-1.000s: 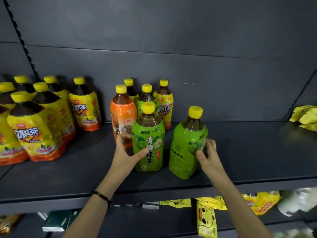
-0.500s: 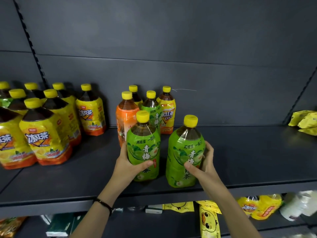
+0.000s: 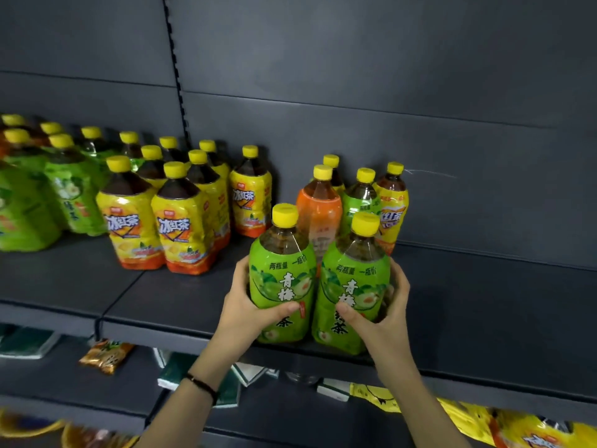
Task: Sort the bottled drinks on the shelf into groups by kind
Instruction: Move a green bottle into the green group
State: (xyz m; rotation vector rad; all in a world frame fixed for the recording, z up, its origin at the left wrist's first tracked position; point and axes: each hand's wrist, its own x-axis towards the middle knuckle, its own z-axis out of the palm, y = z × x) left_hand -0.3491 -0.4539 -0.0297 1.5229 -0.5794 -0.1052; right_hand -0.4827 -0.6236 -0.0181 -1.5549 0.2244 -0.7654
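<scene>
Two green-labelled tea bottles with yellow caps stand side by side at the front of the dark shelf (image 3: 484, 302). My left hand (image 3: 248, 305) grips the left green bottle (image 3: 282, 270) and my right hand (image 3: 384, 312) grips the right green bottle (image 3: 353, 279). Behind them stand an orange-labelled bottle (image 3: 318, 208), another green bottle (image 3: 360, 198) and a yellow-labelled bottle (image 3: 392, 208). A group of yellow-labelled bottles (image 3: 181, 221) stands to the left, and more green bottles (image 3: 68, 192) stand at the far left.
The shelf's right half holds nothing in view. Below, a lower shelf (image 3: 290, 412) carries green packs, a snack bag (image 3: 105, 355) and yellow packets (image 3: 533, 431). The dark back wall (image 3: 387, 108) rises behind the bottles.
The two green bottles have come together and now touch side by side, both in my hands. The view has swung left, bringing more bottles into sight at the left.
</scene>
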